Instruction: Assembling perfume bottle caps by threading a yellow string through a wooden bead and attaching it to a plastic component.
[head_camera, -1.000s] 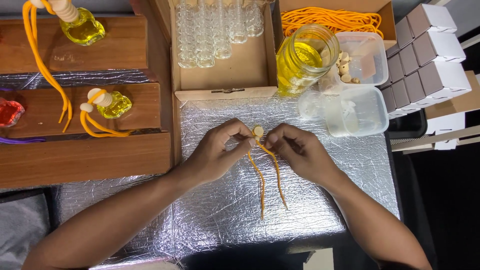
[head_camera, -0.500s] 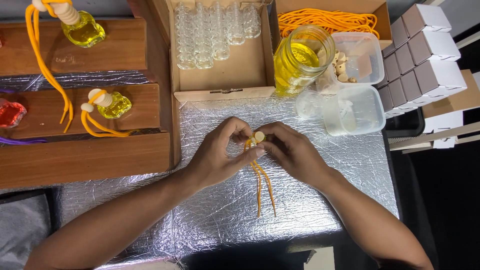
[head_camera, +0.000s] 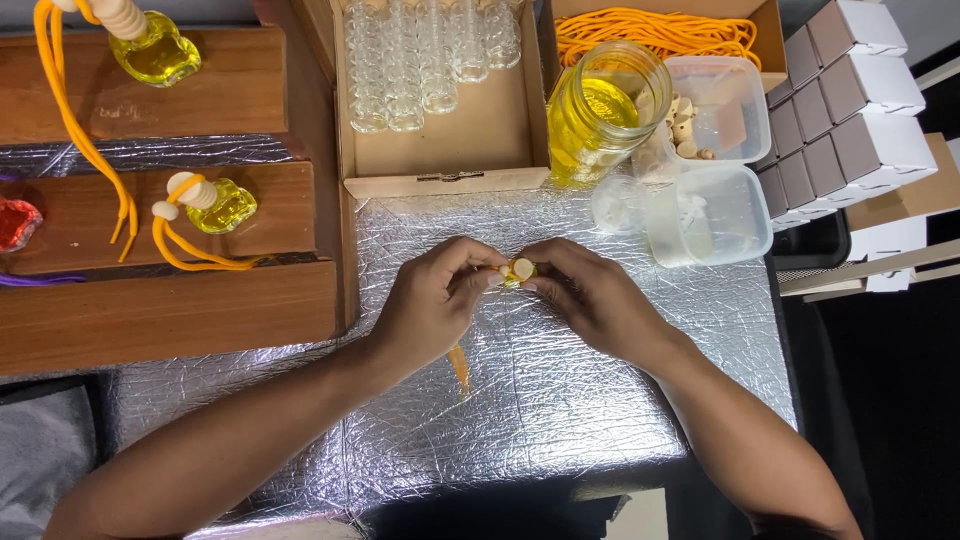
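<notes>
The table cover is crinkled, shiny silver foil. The shelves are matt brown wood. The jar is clear glossy glass. The 2 tubs are cloudy plastic.

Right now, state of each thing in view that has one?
Left hand: pinching small bottle.
Right hand: pinching small bottle.
Small bottle: held between both hands, capped.
Orange cord: hanging below the hands.
Glass jar: open, yellow liquid inside.
Wooden box: open, empty bottles inside.

Open foil surface below; hemmed by wooden shelf, box, jar, seemingly empty tubs.
</notes>
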